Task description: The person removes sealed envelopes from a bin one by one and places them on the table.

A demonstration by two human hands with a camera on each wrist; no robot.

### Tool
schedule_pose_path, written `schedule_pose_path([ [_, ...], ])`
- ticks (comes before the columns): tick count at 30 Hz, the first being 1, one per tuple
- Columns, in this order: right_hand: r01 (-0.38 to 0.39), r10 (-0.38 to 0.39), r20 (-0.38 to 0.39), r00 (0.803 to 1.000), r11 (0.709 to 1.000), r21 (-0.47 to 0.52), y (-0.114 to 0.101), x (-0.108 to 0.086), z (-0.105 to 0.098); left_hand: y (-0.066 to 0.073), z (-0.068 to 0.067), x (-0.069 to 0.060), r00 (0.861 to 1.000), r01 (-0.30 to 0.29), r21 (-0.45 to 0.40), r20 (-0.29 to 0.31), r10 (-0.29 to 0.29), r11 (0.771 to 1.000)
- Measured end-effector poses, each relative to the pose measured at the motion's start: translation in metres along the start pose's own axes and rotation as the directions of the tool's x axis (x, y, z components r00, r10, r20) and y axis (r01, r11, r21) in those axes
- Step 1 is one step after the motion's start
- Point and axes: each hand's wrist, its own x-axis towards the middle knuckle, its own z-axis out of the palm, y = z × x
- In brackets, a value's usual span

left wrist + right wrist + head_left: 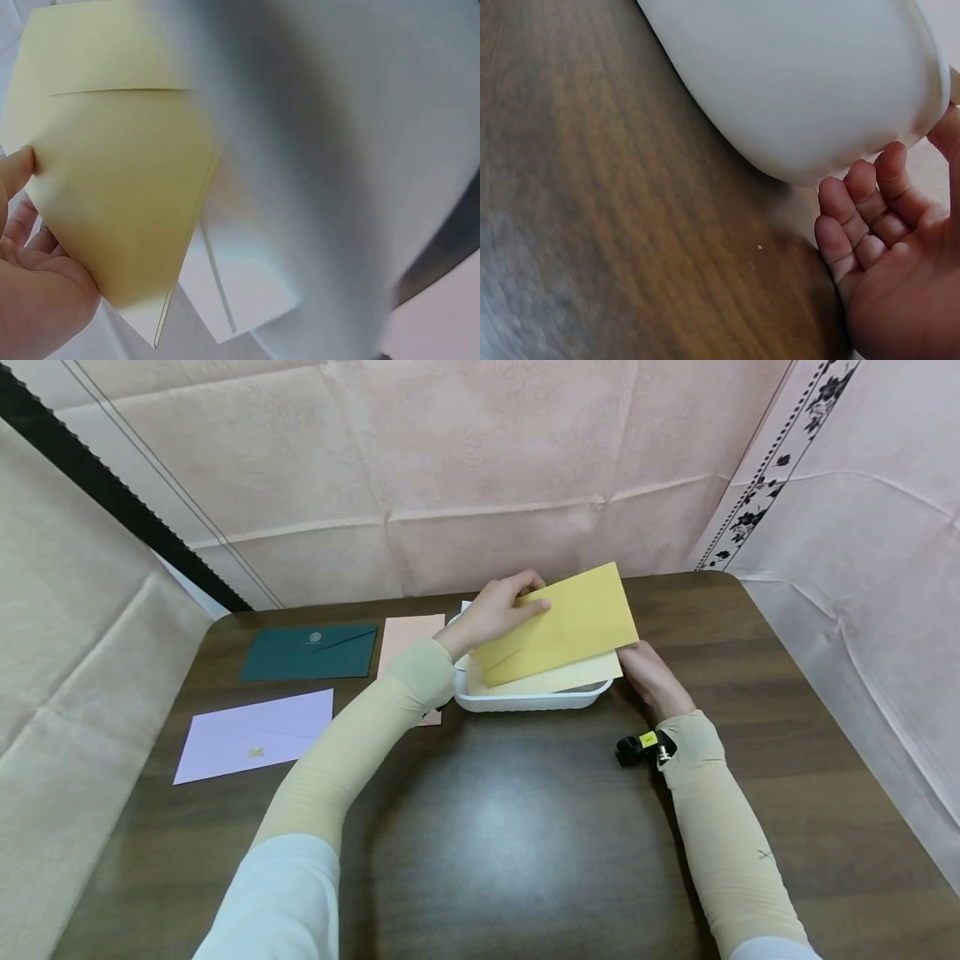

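My left hand point(491, 614) pinches a yellow envelope point(573, 622) by its left edge, thumb on the near face. The envelope is tilted above a white plastic tub point(536, 702) at the back of the table. In the left wrist view its flap line shows, with a paler envelope point(240, 296) behind it. A cream envelope point(588, 672) leans in the tub beneath the yellow one. At the tub's right end, my right hand point(654, 679) holds the rim; in the right wrist view its curled fingers point(859, 187) touch the outer wall and the thumb is mostly cut off.
Left of the tub lie a dark green envelope point(303, 656), a lavender envelope point(255, 735) with a small gold mark, and a pink envelope point(412, 628) partly behind my left arm. The brown wooden table point(510, 843) ends just behind the tub, before a cloth backdrop point(480, 460).
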Motion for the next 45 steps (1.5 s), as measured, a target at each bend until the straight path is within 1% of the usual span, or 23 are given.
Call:
schedule_pose_path([
  [5, -0.004, 0.004, 0.017, 1.0, 1.0, 0.026, 0.0, 0.002, 0.001, 0.001, -0.016, -0.002, 0.999, 0.01, 0.0, -0.047, -0.01, 1.0],
  [8, -0.001, 0.0, 0.018, 1.0, 1.0, 0.02, 0.0, 0.002, 0.001, 0.0, -0.027, -0.005, 0.997, 0.025, 0.006, -0.07, -0.025, 1.0],
  [12, -0.011, 0.011, 0.014, 1.0, 1.0, 0.001, 0.0, 0.001, 0.001, 0.0, -0.041, -0.01, 0.993, 0.063, -0.011, -0.096, -0.063, 0.998],
  [15, -0.017, 0.017, 0.011, 1.0, 1.0, -0.001, 0.0, 0.002, 0.0, 0.0, -0.051, -0.015, 0.991, 0.086, -0.035, -0.103, -0.089, 0.996],
  [17, -0.017, 0.017, 0.008, 1.0, 1.0, 0.005, 0.001, 0.002, -0.001, 0.001, -0.055, -0.018, 0.99, 0.086, -0.038, -0.108, -0.09, 0.996],
  [22, -0.005, 0.005, 0.006, 1.0, 1.0, 0.022, 0.002, 0.001, -0.001, 0.004, -0.064, -0.028, 0.991, 0.071, 0.002, -0.115, -0.071, 0.997],
  [25, 0.004, -0.004, 0.01, 1.0, 1.0, 0.03, 0.001, 0.001, 0.0, 0.004, -0.069, -0.037, 0.99, 0.067, 0.015, -0.124, -0.065, 0.998],
  [29, -0.001, 0.001, 0.01, 1.0, 1.0, 0.025, 0.001, 0.001, 0.001, 0.0, -0.075, -0.053, 0.989, 0.067, 0.038, -0.131, -0.062, 0.997],
  [33, -0.008, 0.008, 0.002, 1.0, 1.0, 0.021, 0.002, 0.001, 0.0, -0.008, -0.08, -0.066, 0.99, 0.092, 0.06, -0.112, -0.085, 0.994],
  [36, 0.0, 0.0, 0.002, 1.0, 1.0, 0.03, 0.003, 0.001, 0.001, -0.014, -0.085, -0.078, 0.989, 0.115, 0.082, -0.103, -0.106, 0.99],
  [40, 0.018, -0.018, 0.01, 1.0, 1.0, 0.025, 0.003, 0.002, 0.003, -0.019, -0.093, -0.098, 0.989, 0.115, 0.106, -0.105, -0.104, 0.988],
  [43, 0.019, -0.019, 0.008, 1.0, 1.0, 0.013, 0.003, 0.001, 0.003, -0.02, -0.099, -0.116, 0.99, 0.114, 0.114, -0.097, -0.104, 0.987],
  [45, 0.02, -0.02, 0.008, 1.0, 1.0, 0.001, 0.002, -0.001, 0.001, -0.022, -0.102, -0.128, 0.99, 0.123, 0.123, -0.09, -0.113, 0.985],
])
